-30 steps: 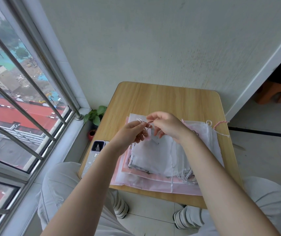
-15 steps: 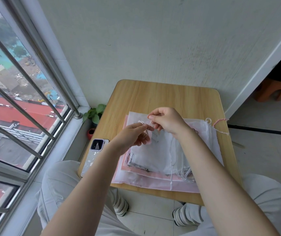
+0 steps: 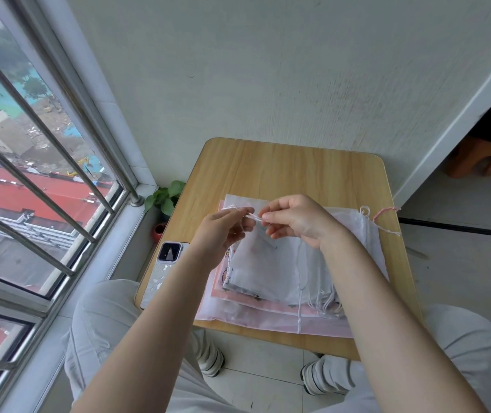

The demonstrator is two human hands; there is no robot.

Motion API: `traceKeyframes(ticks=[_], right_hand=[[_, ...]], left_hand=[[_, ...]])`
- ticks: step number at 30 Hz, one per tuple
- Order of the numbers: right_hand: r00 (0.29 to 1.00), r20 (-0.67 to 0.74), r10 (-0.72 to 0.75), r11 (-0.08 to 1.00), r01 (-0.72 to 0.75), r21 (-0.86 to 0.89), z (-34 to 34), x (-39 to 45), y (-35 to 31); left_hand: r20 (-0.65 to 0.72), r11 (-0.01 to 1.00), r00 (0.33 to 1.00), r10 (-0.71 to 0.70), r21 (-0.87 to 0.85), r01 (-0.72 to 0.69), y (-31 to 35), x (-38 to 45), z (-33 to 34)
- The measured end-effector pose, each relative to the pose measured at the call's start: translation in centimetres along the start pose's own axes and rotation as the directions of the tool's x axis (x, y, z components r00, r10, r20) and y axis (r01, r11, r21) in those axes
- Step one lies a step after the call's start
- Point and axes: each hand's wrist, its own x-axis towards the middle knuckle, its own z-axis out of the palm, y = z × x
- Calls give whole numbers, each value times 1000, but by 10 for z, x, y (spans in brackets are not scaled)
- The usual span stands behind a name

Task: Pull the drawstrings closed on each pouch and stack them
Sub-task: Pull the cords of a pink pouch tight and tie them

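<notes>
You have sheer white pouches [image 3: 280, 269] with white drawstrings [image 3: 253, 216] stacked on pink-edged ones [image 3: 268, 318], on a light wood-grain table [image 3: 291, 171]. One cord [image 3: 384, 210] is pink, and your phone [image 3: 163, 269] is silvery white with a pale pattern.

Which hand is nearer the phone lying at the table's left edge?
Left. The left hand pinches the white drawstring just right of the phone; the right hand is farther right, over the pouches.

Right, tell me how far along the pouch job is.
Done: cannot tell which pouches are cinched; a pile of pouches lies on the table. In hand: left hand and right hand pinch a white drawstring above it. Left: pulling this one closed and stacking it.
</notes>
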Motion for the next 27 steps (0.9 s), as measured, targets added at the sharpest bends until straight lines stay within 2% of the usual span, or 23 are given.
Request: traceKeyframes(ticks=[4,8,12,13,17,19,22,27], right_hand=[[999,45,26,999,-24,-46,1,-1,5],[992,101,69,989,-55,-135,0,-3,6],[997,-69,-39,985,26,-170,-1,3,5],[995,-73,-63,987,51,-152,0,6,4],[990,135,-28,988,47,-146,15,13,6],[987,162,-5,984,35,-177,18,14,7],[991,133,4,979,23,-204,18,17,8],[999,13,39,984,-37,-172,18,19,10]], left_hand=[[0,999,1000,10,-37,-10,2,0,1],[-5,999,1000,29,21,-29,3,-1,-2],[51,989,998,41,143,-47,6,-3,-7],[73,982,997,39,182,-52,8,-4,-8],[147,954,989,29,291,-71,16,-5,-10],[167,939,985,33,334,-88,19,-6,-13],[138,901,987,83,413,-134,21,-10,-18],[26,826,967,252,514,-229,13,-11,-10]])
